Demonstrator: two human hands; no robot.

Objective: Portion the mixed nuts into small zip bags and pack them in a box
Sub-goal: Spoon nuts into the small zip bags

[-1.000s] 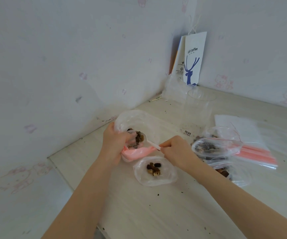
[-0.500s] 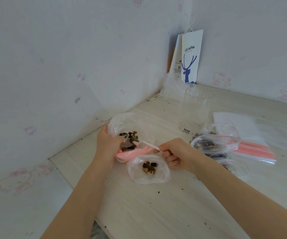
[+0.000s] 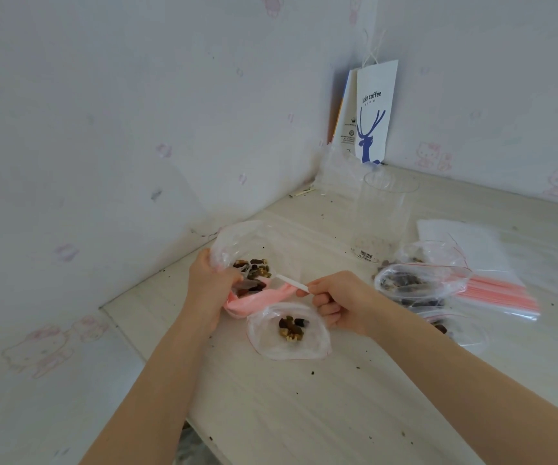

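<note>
step in hand: scooping, judged from the layout. the left hand (image 3: 210, 286) grips the gathered mouth of the large nut bag (image 3: 237, 236) and props it open near the bench's left edge, beside the wall. the bag's pink zip band (image 3: 260, 298) sags below the opening. the mixed nuts (image 3: 254, 268) sit in a loose pile inside.

the right hand (image 3: 341, 303) pinches the handle of a white plastic spoon (image 3: 292, 282) between thumb and forefinger, the other fingers curled under. the spoon's bowl end reaches into the large bag's mouth; whether it carries a load cannot be told.

a small zip bag (image 3: 264, 344) lies open on the bench (image 3: 304, 414) just in front of both hands. it holds only a small portion (image 3: 291, 327), so this bag looks part filled.

further right lie several filled bags (image 3: 418, 283), not clearly sealed, and beyond them a flat stack of unused zip bags (image 3: 499, 290) with red strips. a clear tub (image 3: 385, 213) stands toward the far corner, with a paper carrier bag (image 3: 375, 112) against the wall there. no packing box can be identified with certainty.

next move calls for lifting the spoon level, carrying it the short way to the small bag and tipping it inside. crumbs on the bench suggest spillage is a risk.
</note>
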